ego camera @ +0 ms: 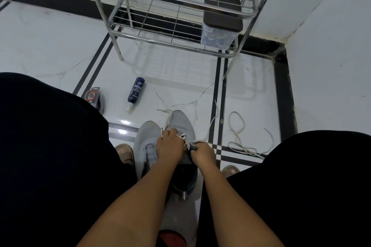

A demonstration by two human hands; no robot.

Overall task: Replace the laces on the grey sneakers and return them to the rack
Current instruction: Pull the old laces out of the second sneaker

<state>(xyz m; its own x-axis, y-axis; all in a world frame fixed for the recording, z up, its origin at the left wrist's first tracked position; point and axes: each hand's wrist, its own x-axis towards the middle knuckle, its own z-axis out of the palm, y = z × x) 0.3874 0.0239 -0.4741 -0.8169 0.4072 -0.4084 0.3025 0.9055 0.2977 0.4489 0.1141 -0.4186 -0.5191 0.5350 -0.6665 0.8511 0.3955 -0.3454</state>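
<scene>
Tiled floor (pixel 50 46), white with black bands, carries everything; person seated low, both knees wide, work set between them. Steel wire rack (pixel 176 6) stands toward the far corner against the wall, shelves bare of shoes, presumably waiting for the pair to come back; a clear tub with a dark lid (pixel 220 24) sits at its right end, contents unclear, pale tangle inside. Two grey sneakers side by side on the floor between the feet, toes pointing at the rack, likely so both hands reach the eyelets from above. Left sneaker (pixel 146 138): light grey knit upper, tongue exposed, no lace visible in it. Right sneaker (pixel 180 122): same grey, dark lining at the collar, white lace (pixel 181 136) crossing the upper eyelets, a loose end spilling past the toe. Left hand (pixel 170 144) curled over the lacing, fingers bunched on the lace. Right hand (pixel 202 153) curled, pinching what looks like the tongue or eyelet edge, probably bracing it while the lace is pulled; exact grip hard to read. Judged mid-lacing on the right shoe, left not yet begun. A loose white cord (pixel 239 136), probably another lace, lies coiled on the floor right of the shoes. Dark blue bottle (pixel 136 91) lies on its side nearer the rack; a small dark packet with a red mark (pixel 94 96) by the left knee.
</scene>
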